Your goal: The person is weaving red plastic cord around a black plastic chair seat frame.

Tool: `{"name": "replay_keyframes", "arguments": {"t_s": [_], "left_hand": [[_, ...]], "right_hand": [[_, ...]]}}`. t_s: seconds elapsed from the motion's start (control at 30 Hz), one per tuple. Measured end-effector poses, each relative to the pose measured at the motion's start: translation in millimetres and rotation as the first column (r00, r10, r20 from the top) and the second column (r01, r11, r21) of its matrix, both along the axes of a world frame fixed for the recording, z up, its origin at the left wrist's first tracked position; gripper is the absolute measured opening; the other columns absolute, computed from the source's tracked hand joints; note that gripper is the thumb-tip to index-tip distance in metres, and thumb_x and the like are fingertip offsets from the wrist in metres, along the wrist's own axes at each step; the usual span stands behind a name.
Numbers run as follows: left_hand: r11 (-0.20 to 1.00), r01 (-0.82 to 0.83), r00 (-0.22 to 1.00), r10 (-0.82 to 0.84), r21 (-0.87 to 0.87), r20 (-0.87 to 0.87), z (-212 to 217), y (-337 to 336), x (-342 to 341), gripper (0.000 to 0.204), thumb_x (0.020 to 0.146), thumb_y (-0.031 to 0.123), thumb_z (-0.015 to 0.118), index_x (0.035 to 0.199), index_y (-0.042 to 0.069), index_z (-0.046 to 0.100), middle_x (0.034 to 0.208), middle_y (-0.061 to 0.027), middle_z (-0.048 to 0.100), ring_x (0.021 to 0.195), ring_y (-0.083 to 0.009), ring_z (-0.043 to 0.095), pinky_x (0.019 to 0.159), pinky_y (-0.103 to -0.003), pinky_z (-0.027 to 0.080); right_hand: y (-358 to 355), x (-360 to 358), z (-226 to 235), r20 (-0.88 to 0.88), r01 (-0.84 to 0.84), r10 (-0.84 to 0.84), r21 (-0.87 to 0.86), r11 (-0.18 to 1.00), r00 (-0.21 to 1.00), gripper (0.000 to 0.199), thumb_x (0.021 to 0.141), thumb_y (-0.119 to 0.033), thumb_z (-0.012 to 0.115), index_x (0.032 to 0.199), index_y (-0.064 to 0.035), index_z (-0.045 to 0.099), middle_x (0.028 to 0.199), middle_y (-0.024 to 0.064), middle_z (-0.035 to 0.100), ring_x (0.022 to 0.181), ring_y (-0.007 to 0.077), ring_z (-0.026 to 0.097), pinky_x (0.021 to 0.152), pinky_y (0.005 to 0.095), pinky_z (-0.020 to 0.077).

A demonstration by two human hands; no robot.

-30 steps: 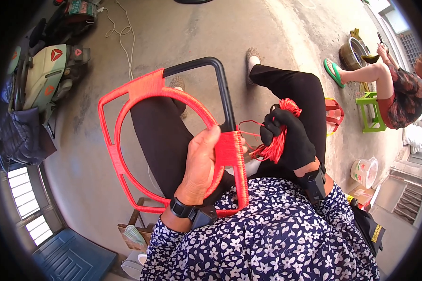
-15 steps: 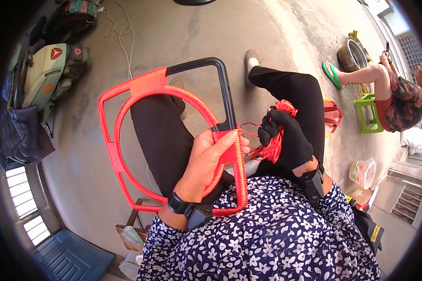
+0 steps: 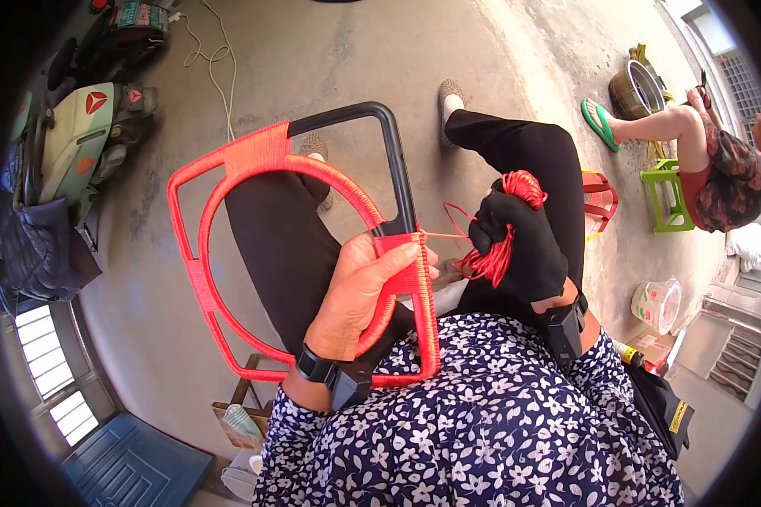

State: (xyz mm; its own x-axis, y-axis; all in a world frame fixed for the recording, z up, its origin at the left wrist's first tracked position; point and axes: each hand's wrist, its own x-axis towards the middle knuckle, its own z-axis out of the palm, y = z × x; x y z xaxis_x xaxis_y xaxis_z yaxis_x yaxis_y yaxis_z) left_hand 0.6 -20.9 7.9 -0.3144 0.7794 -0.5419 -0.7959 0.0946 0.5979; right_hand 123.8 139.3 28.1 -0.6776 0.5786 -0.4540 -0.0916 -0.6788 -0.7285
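A rounded square frame with a ring inside it (image 3: 257, 150) lies tilted over my lap, mostly wrapped in red-orange cord. Its upper right corner is bare black tube (image 3: 396, 160). Bare and ungloved, my left hand (image 3: 359, 287) grips the wrapped band on the frame's right side, thumb on top and fingertips showing past the edge. In a black glove, my right hand (image 3: 516, 241) is closed round a bundle of red cord (image 3: 524, 188), which bulges out above and below the fist. A taut strand runs from the frame's edge to this hand, with a slack loop above it.
At the left stands a scooter (image 3: 89, 135) near a white cable (image 3: 220, 76) on the floor. To the right another person in green flip-flops sits by a green stool (image 3: 672, 198) and a metal pot (image 3: 638, 89). A white bucket (image 3: 658, 306) stands nearer.
My right hand has moved slightly right, away from the frame, and the strand between them has pulled straight. The frame and my left hand have shifted a little left.
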Motion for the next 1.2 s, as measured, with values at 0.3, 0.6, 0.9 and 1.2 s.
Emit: {"name": "replay_keyframes", "arguments": {"t_s": [0.3, 0.6, 0.9, 1.2], "left_hand": [[1.000, 0.001, 0.995, -0.002, -0.008, -0.101, -6, -1, 2, 0.020, 0.091, 0.012, 0.063, 0.105, -0.003, 0.059, 0.088, -0.0148, 0.068, 0.075, -0.0201, 0.069, 0.069, -0.029, 0.056], [0.999, -0.032, 0.999, 0.032, 0.018, -0.005, -3, 1, 0, 0.022, 0.092, 0.016, 0.062, 0.105, -0.001, 0.060, 0.085, -0.0137, 0.069, 0.073, -0.0202, 0.069, 0.066, -0.029, 0.056], [0.997, 0.030, 0.999, -0.027, 0.072, -0.038, -5, 1, -2, 0.021, 0.092, 0.016, 0.062, 0.103, -0.002, 0.061, 0.083, -0.0125, 0.068, 0.072, -0.0200, 0.068, 0.066, -0.029, 0.055], [0.997, -0.028, 0.999, 0.027, 0.069, 0.022, 2, -2, -2, 0.019, 0.091, 0.017, 0.061, 0.099, -0.001, 0.062, 0.082, -0.0113, 0.068, 0.072, -0.0189, 0.068, 0.067, -0.030, 0.055]], "right_hand": [[1, 2, -5, 0.040, -0.037, 0.036, 0.026, 0.999, 0.999, 0.020, 0.086, -0.010, 0.059, 0.074, -0.0084, 0.043, 0.058, 0.0010, 0.038, 0.050, 0.0153, 0.044, 0.051, 0.0298, 0.0377], [-2, 2, -6, 0.062, -0.053, 0.053, -0.001, 0.999, 0.997, 0.019, 0.086, -0.012, 0.060, 0.075, -0.0082, 0.044, 0.059, 0.0025, 0.042, 0.053, 0.0171, 0.050, 0.052, 0.0308, 0.0389], [3, -3, 3, 0.195, 0.055, -0.057, 0.015, 0.998, 0.979, 0.012, 0.089, -0.015, 0.058, 0.085, -0.0038, 0.054, 0.070, 0.0075, 0.056, 0.062, 0.0213, 0.060, 0.059, 0.0314, 0.0480], [67, -3, 3, 0.154, -0.103, 0.044, 0.401, 0.910, 0.987, 0.024, 0.088, -0.015, 0.059, 0.107, -0.0009, 0.061, 0.093, 0.0129, 0.065, 0.079, 0.0229, 0.066, 0.067, 0.0337, 0.0527]]}}
